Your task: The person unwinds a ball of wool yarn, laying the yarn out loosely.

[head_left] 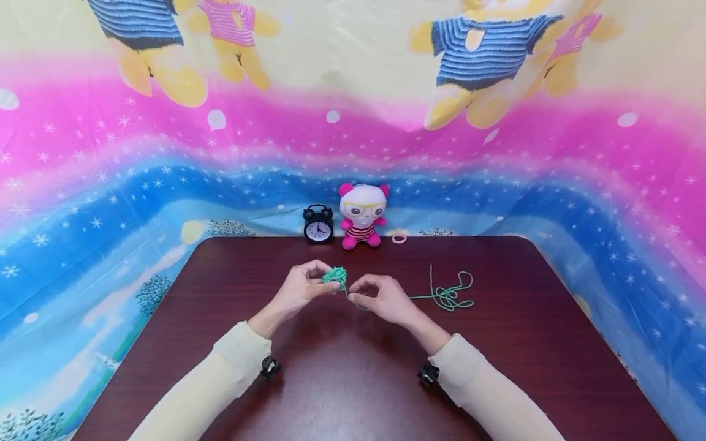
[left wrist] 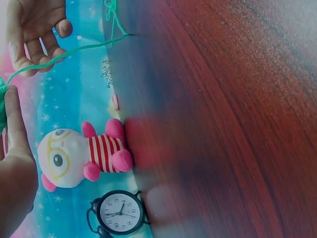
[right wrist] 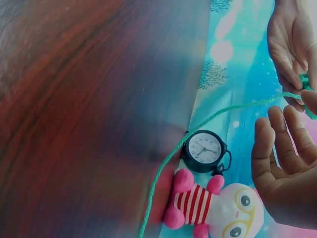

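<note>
In the head view my left hand [head_left: 296, 290] grips a small wound ball of green yarn [head_left: 334, 277] between thumb and fingers, a little above the table. Just to its right, my right hand [head_left: 383, 298] brings thumb and index finger together at the yarn strand coming off the ball. Its other fingers are loosely bent, as the right wrist view shows. In the left wrist view the strand [left wrist: 91, 46] crosses the right hand's fingertips on its way to the ball. Much of the ball is hidden by the left hand in both wrist views.
A loose tangle of the same yarn [head_left: 449, 297] lies on the dark wooden table [head_left: 342, 386], right of the hands. At the back edge stand a black alarm clock [head_left: 318, 226] and a pink-and-white panda plush [head_left: 362, 214]. Beside the plush is a small pink ring [head_left: 399, 239].
</note>
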